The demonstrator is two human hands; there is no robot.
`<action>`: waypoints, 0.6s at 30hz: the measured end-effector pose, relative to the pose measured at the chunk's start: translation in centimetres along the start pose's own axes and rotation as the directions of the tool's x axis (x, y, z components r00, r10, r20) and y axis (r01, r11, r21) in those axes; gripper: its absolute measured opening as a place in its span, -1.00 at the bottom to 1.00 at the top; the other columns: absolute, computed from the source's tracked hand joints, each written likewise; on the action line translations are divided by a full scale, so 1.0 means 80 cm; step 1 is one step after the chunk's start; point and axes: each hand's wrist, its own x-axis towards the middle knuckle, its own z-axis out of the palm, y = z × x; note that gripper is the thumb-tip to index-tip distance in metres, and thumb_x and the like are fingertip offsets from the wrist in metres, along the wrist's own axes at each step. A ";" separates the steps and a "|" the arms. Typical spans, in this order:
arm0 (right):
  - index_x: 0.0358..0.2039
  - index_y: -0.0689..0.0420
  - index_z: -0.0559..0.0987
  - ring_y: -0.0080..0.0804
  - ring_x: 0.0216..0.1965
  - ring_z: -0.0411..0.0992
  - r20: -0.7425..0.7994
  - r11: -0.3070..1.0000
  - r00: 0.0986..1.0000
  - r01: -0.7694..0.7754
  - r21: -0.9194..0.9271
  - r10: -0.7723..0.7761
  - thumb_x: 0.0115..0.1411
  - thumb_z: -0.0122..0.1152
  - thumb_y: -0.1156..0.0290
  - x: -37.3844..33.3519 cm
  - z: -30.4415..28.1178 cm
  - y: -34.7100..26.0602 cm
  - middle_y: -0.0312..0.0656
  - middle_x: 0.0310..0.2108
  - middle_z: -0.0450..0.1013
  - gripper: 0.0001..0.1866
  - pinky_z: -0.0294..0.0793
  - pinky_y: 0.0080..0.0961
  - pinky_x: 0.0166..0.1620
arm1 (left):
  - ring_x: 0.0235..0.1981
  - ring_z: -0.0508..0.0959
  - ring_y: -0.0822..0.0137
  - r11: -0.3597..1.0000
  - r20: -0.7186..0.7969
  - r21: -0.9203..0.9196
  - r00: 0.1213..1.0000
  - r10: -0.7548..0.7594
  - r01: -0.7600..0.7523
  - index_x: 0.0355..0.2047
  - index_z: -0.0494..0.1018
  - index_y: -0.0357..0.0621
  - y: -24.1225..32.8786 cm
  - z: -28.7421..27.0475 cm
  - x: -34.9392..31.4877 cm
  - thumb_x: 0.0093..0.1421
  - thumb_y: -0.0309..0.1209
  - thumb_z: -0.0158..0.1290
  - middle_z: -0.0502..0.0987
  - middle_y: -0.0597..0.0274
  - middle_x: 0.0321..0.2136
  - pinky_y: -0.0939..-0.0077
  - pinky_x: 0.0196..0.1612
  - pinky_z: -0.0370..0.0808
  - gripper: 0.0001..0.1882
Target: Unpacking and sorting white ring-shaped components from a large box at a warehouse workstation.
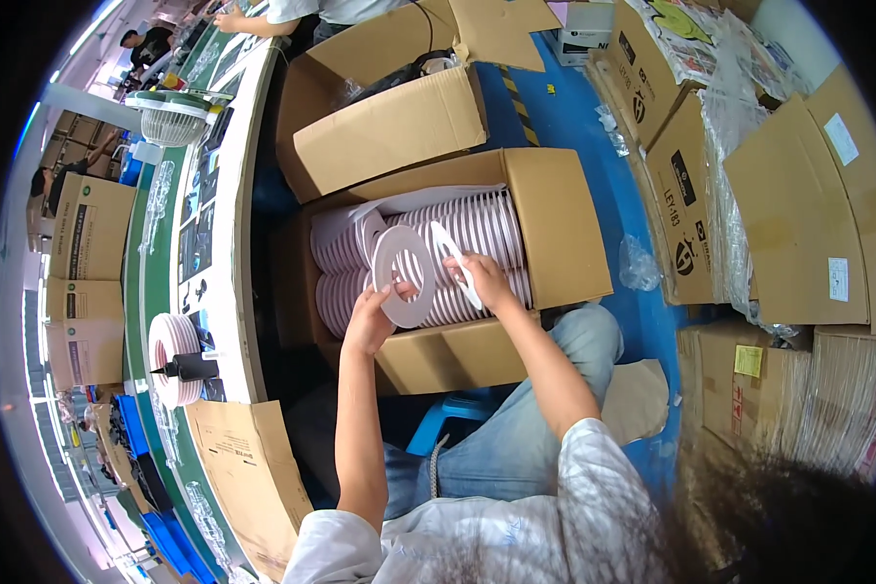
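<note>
My left hand (pixel 370 317) is closed on the lower left rim of a flat white ring (pixel 385 270), held up with its round hole facing me. In my right hand (pixel 482 280) is a second white ring (pixel 445 239), tilted so that it shows nearly edge-on. Both hands are above an open cardboard box (pixel 561 226). Inside it, rows of similar white rings (pixel 482 216) stand on edge, packed closely together. A white sheet (pixel 414 201) lies along the far side of the rows.
Beyond stands another open cardboard box (pixel 389 131) with dark items inside. A white-edged bench (pixel 232 263) runs along my left, bearing a stack of white rings (pixel 173 350), a black bottle (pixel 191 367) and a fan (pixel 170 119). Stacked cartons (pixel 798 214) line the right. A person's arm (pixel 253 21) shows far off.
</note>
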 end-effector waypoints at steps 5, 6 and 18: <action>-0.01 0.35 0.41 -0.53 -0.28 0.43 0.208 0.978 0.956 0.206 0.031 -0.208 0.23 -0.06 0.21 0.005 0.024 -0.008 -0.19 -0.37 0.50 -0.53 0.39 -0.56 -0.16 | -0.44 0.50 0.40 0.987 -0.186 0.158 0.982 0.026 0.004 -0.22 0.43 -0.31 0.005 -0.018 0.008 0.13 -0.28 0.06 0.53 0.19 -0.44 0.50 -0.29 0.41 -0.68; -0.04 0.35 0.42 -0.55 -0.28 0.43 0.138 0.981 0.984 0.130 -0.141 -0.111 0.22 0.02 0.26 0.010 0.014 0.001 -0.21 -0.37 0.50 -0.57 0.39 -0.57 -0.17 | -0.46 0.48 0.42 0.943 -0.214 0.331 0.972 0.094 -0.018 -0.29 0.45 -0.30 0.002 -0.005 0.014 0.10 -0.27 0.09 0.53 0.21 -0.47 0.52 -0.32 0.39 -0.69; 0.02 0.37 0.36 -0.37 0.04 0.32 0.130 0.937 0.928 0.345 0.063 -0.350 0.10 0.21 0.27 -0.009 0.030 -0.044 -0.04 -0.04 0.41 -0.45 0.22 -0.42 0.12 | -0.49 0.50 0.42 0.905 -0.350 0.417 0.903 0.250 -0.089 -0.42 0.45 -0.27 -0.002 -0.033 -0.039 -0.06 -0.32 0.15 0.52 0.19 -0.55 0.53 -0.33 0.41 -0.74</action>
